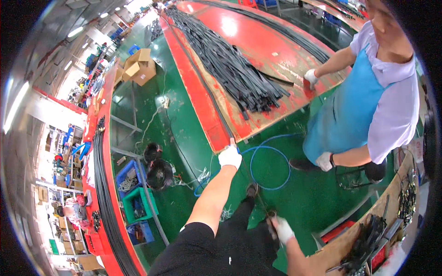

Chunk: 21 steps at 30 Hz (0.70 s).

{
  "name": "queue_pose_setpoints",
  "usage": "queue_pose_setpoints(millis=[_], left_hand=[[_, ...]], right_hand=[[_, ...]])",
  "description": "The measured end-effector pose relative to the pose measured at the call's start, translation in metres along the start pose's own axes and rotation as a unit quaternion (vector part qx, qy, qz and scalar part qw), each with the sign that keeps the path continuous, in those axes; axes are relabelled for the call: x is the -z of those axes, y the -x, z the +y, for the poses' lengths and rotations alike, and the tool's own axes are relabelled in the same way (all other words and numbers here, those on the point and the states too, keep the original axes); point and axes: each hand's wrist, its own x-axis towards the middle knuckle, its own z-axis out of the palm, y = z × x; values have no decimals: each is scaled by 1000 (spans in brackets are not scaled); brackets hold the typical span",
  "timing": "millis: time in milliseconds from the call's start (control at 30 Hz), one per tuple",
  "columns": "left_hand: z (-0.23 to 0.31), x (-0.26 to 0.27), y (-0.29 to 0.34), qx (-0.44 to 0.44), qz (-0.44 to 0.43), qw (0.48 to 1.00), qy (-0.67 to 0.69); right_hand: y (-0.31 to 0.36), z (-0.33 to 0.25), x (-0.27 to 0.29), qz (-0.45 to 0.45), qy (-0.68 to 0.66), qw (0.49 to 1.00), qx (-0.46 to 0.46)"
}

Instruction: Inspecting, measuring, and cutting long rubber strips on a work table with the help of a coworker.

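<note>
My left hand, in a white glove, reaches forward to the near corner of the long red table. Its fingers are closed on the near end of a long black strip that runs along the table's left edge. Low in the view, beside my dark trousers, is my right hand, also gloved. Its fingers look curled around something dark and thin, which blur keeps me from making out. A thin dark line hangs between the two hands. A big bundle of black strips lies along the middle of the table.
A co-worker in a blue apron stands at right, one gloved hand on the table. A blue hose loops over the green floor. Left are a green crate, cardboard boxes and a bench with black strips. A workbench stands lower right.
</note>
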Motion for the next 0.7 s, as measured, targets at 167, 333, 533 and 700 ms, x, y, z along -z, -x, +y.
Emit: queue_pose_setpoints(millis=[167,333,533,700], left_hand=[[-2,-5,0,-1,0,1000,-19],[-7,-13,-9,-19,16,999,-33],[-7,-19,1,-33,23,997,-65],[0,-11,8,3,-11,999,-41]], right_hand=[[-154,-126,-57,-32,-179,983,-40],[-174,-81,-76,66,-83,994,34],[-65,0,-43,102,0,994,50],[73,114,9,95,-2,995,-40]])
